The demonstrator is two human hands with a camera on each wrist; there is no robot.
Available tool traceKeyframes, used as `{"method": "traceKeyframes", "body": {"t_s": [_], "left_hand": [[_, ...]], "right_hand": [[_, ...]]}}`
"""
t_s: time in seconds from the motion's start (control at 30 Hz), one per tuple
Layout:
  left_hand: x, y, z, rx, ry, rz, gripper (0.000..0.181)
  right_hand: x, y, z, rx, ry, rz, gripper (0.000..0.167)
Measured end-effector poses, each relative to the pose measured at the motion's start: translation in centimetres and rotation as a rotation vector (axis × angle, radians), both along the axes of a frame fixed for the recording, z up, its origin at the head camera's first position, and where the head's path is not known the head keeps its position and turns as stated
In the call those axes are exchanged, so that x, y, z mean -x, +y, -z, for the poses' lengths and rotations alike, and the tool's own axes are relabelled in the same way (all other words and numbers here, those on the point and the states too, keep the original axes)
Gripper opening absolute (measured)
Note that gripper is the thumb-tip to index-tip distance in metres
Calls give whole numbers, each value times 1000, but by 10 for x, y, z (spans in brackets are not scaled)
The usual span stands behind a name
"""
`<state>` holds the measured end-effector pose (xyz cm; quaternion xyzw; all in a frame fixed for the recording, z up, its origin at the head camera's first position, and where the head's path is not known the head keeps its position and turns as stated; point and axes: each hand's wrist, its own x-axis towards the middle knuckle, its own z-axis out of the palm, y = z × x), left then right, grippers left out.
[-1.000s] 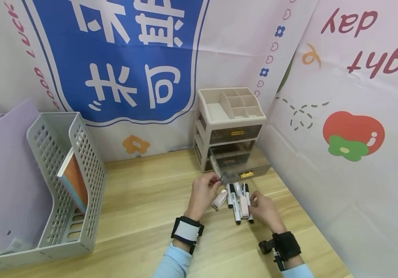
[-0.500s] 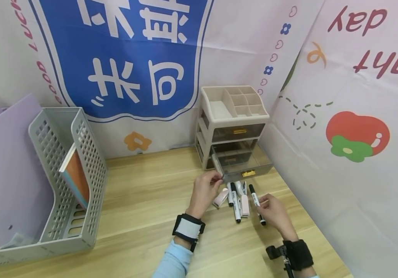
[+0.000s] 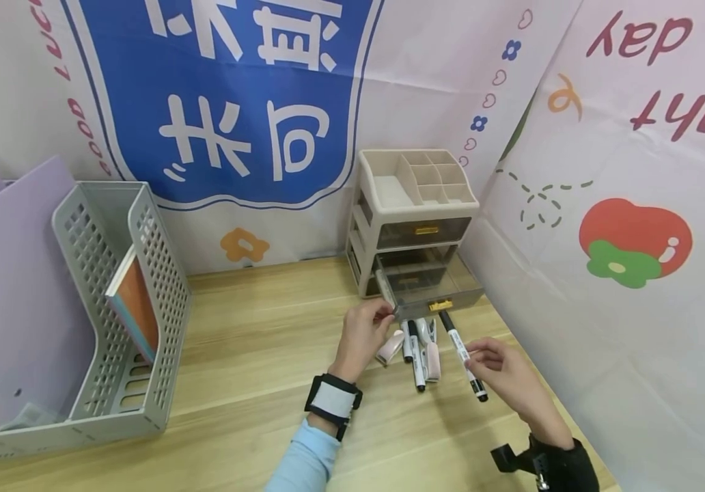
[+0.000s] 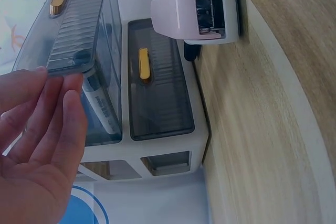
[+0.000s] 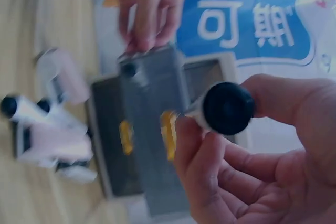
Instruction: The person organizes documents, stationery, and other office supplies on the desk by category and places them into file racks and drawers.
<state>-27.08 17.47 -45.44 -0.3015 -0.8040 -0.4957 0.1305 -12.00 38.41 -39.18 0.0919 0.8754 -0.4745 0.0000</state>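
Observation:
My right hand (image 3: 506, 376) pinches a black-and-white marker (image 3: 458, 346) between thumb and fingers, tilted above the table. Its dark end (image 5: 229, 107) points at the right wrist camera. With thumb and fingertips, my left hand (image 3: 361, 338) holds the front corner of a pulled-out, smoky clear drawer (image 4: 79, 45). Inside that drawer, a marker (image 4: 102, 106) shows through the side wall. Below the drawer front lie more markers (image 3: 417, 369), a pale pink stapler (image 3: 432, 362), another small pink item (image 3: 391, 347) and a white item (image 3: 424, 331) partly hidden among them.
The drawer belongs to a cream desktop organizer (image 3: 420, 213) with a compartmented top, by the corner of two fabric-covered walls. At left, a grey file holder (image 3: 162, 307) contains an orange-and-blue book (image 3: 134, 304) and purple boards (image 3: 14, 294). Wooden tabletop (image 3: 254, 383) lies between.
My right hand has picked the marker out from beside the stapler and moved it right and up. My left hand stays at the drawer corner. The head view has shifted slightly.

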Motion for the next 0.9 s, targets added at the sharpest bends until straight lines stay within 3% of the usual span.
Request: {"method": "traceKeyframes", "body": {"t_s": [0.13,0.3,0.4,0.53,0.7,0.9], "left_hand": [[1,0,-2,-2,22,-6,5],[1,0,-1,-10,33,-5,6],[0,0,0,-10,34,-5,7],[-1,0,0,-2,29,1,8],[-1,-1,1,3,30,1,8],[-1,-1,2,5,40,0,8]], "right_hand": [[17,-8,-15,-24,34,-27,35],[53,-20,-27,-39,49,-62,35],[78,-24,-30,-72,72,-82,31],[105,-25,-33,-199,78,-82,26],[133,-32,-37,-329,53,-93,24],[160,-38,-31,-395,17,-112,25]]}}
